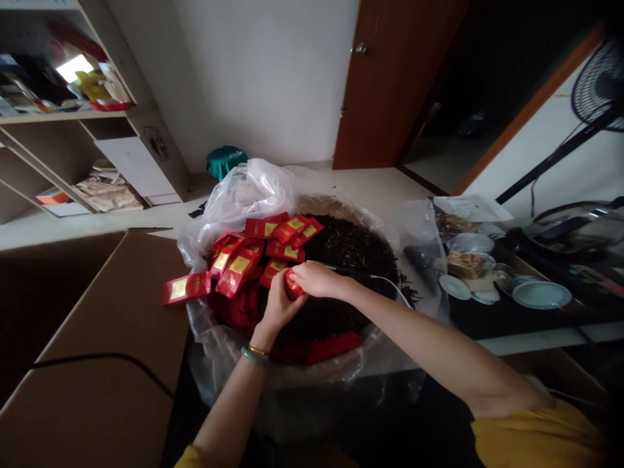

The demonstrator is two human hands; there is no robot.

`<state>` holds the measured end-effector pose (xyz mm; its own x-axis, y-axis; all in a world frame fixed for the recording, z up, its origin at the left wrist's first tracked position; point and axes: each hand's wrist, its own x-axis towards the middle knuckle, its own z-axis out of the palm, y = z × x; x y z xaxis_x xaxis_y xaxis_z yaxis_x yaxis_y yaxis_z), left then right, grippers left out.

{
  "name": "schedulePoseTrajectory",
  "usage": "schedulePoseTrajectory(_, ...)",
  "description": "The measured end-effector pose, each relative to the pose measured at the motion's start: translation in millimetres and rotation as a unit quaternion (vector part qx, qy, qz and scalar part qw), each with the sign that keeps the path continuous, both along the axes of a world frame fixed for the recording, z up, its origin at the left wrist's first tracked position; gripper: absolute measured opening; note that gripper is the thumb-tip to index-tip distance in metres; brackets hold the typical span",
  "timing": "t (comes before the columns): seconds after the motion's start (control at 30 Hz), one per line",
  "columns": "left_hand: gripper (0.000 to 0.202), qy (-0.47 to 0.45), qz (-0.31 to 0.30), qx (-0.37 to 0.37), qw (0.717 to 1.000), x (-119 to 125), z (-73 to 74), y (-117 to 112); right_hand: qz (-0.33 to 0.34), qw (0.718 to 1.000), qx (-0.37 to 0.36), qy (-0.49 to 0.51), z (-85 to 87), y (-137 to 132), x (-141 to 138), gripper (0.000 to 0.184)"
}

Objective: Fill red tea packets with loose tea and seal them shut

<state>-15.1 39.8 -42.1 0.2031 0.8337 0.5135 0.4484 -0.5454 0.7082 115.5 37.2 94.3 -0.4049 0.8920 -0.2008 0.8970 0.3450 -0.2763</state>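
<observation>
My left hand (279, 304), fingers closed, grips a small red packet (293, 286) above the basket. My right hand (316, 278) is closed at the upper right side of the same packet; its fingertips are partly hidden. Beneath both hands, a wide basket lined with clear plastic holds dark dried leaves, like loose tea (361, 244). Several filled-looking red packets (238, 265) with gold labels lie heaped on its left side. Flat red packets (237, 307) stand stacked below them. Behind my right wrist lies a slim dark device (358, 275) with a white cable.
A cardboard box (117, 325) stands open at the left, one packet overlapping its edge. On the right, a dark table (507, 320) bears dishes and a glass lid. A fan (597, 88) stands behind it. Shelves, a wall and a brown door (390, 84) are at the back.
</observation>
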Motion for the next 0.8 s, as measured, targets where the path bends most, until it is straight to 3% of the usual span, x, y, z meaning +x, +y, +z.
schedulePoseTrajectory(0.13,0.051,-0.021,0.003,-0.027,0.999,-2.1,1.1,2.2,-0.007,0.998,0.0,0.056,6.0,-7.5,2.0,0.027)
schedulePoseTrajectory(0.27,0.054,-0.065,0.041,-0.035,0.996,-2.2,-0.2,1.7,-0.004,0.988,0.068,0.136,9.4,-17.0,4.7,0.024)
schedulePoseTrajectory(0.4,0.058,-0.095,0.05,-0.002,0.994,-3.8,-4.1,0.8,0.081,0.988,0.125,0.042,-0.4,-29.9,1.0,0.016)
schedulePoseTrajectory(0.5,0.058,-0.098,-0.013,-0.013,0.995,-5.8,-1.7,0.9,0.122,0.985,0.118,-0.006,-9.7,-31.0,3.8,0.017)
schedulePoseTrajectory(0.63,0.047,-0.161,-0.08,-0.148,0.972,-7.4,10.9,1.2,0.097,0.987,0.11,0.067,-14.7,-17.8,22.3,0.02)
schedulePoseTrajectory(0.73,0.041,-0.249,-0.117,-0.279,0.92,-7.0,20.8,1.1,0.056,0.975,0.12,0.178,-18.9,-10.0,32.8,0.027)
schedulePoseTrajectory(0.8,0.039,-0.303,-0.125,-0.323,0.888,-6.1,24.8,0.8,0.02,0.958,0.143,0.247,-25.9,-7.8,33.8,0.036)
